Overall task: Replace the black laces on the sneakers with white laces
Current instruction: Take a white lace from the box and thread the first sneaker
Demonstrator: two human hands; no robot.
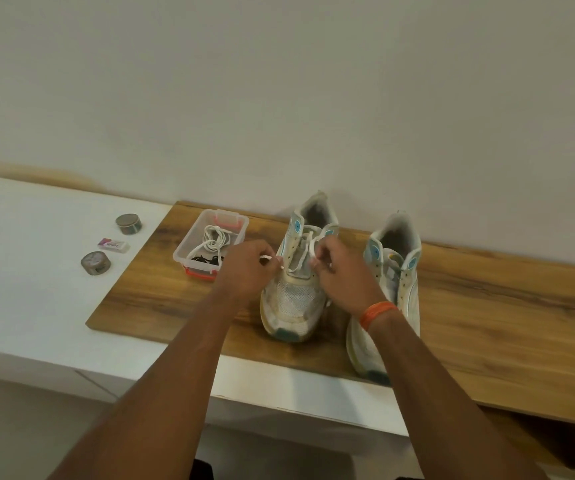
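Two white sneakers stand on a wood board (486,306), toes toward the camera, heels by the wall. Left sneaker (296,306) is being laced: a white lace (310,245) crosses its upper eyelets. Left hand (248,268) sits just left of the sneaker, fingers pinched narrow on one lace end. Right hand (344,275) is over the sneaker's right side, fingers curled tight around the other lace strand; exact grip looks like a pinch, but it's partly hidden by the knuckles. Orange band (377,313) on the right wrist.

Right sneaker (400,278) stands just right of the hands, apart from the left one, its eyelets bare as far as shows, near part covered by the right forearm.

Clear box (189,251) with red clips sits left of the left sneaker, on the board. Inside: a coiled white lace (215,239) at the far side, black laces (206,262) at the near end.

Off the board, on the white table (36,289) at left: two round tins (129,224) (95,262) with an eraser (113,244) between them.
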